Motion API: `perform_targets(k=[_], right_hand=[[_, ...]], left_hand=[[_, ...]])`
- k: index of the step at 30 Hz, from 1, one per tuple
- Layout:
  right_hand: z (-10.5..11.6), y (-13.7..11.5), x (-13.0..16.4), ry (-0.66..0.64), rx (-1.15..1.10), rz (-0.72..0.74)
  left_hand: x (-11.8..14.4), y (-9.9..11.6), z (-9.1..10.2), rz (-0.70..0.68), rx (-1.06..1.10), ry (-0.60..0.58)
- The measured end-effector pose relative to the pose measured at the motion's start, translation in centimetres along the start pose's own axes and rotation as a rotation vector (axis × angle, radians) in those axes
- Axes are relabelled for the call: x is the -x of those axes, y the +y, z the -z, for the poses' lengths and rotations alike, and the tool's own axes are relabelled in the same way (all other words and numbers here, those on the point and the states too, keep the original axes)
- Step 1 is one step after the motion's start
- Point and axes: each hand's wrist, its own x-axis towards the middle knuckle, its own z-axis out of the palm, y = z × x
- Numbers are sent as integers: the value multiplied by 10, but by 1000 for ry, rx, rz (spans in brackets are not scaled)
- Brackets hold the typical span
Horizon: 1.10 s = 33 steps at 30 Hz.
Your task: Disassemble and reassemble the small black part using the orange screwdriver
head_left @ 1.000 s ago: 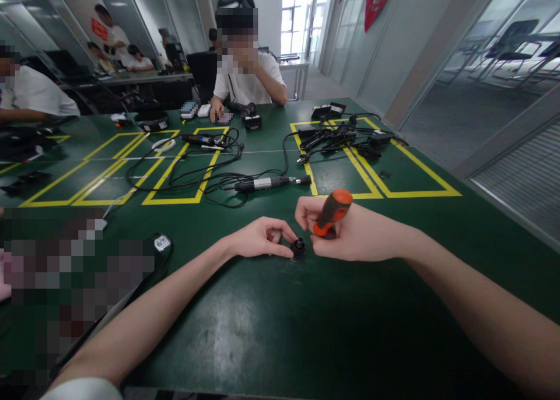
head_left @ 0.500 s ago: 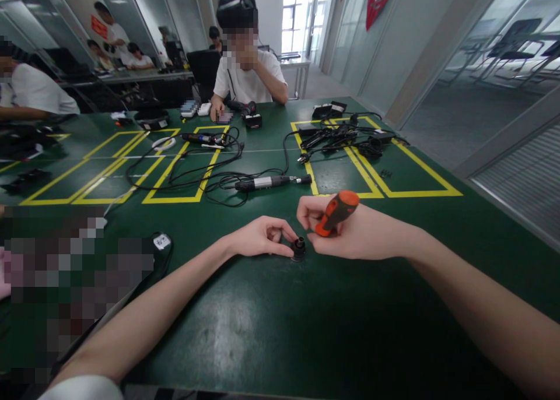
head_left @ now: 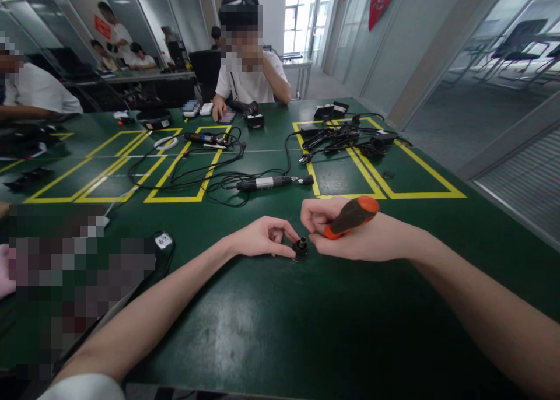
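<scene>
A small black round part [head_left: 300, 249] stands on the green table [head_left: 262, 330] in front of me. My left hand [head_left: 261, 237] pinches it from the left with thumb and forefinger. My right hand [head_left: 354, 237] is closed around a screwdriver with an orange and black handle [head_left: 351, 216]. The handle lies tilted, its orange end pointing up and to the right. The right fingertips sit just right of the black part; the screwdriver's tip is hidden by the fingers.
An electric screwdriver [head_left: 266, 183] with looping black cables lies beyond my hands among yellow taped boxes. A pile of black adapters and cords [head_left: 345, 137] sits at the back right. A person [head_left: 249, 67] sits across the table; another person [head_left: 30, 91] is at far left.
The screwdriver handle has tipped from nearly upright to leaning far right in my right hand. My left hand stays on the black part.
</scene>
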Motion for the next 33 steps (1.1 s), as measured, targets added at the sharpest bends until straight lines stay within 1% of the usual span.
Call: perform_targets(k=[9, 14, 19, 22, 25, 29, 33], right_hand=[[2, -6, 1, 63, 79, -65], [0, -3, 0, 73, 64, -47], [1, -5, 0, 72, 50, -45], [2, -5, 0, 45, 36, -43], [0, -2, 0, 12, -6, -4], [-1, -1, 0, 36, -24, -8], [0, -5, -1, 76, 40, -37]], left_hand=[[-1, 0, -2, 0, 50, 1], [-2, -2, -1, -5, 63, 0], [-2, -6, 0, 0, 78, -4], [-2, -7, 0, -25, 75, -5], [-2, -6, 1, -47, 59, -13], [-3, -7, 0, -3, 54, -13], [-3, -7, -1, 18, 66, 9]])
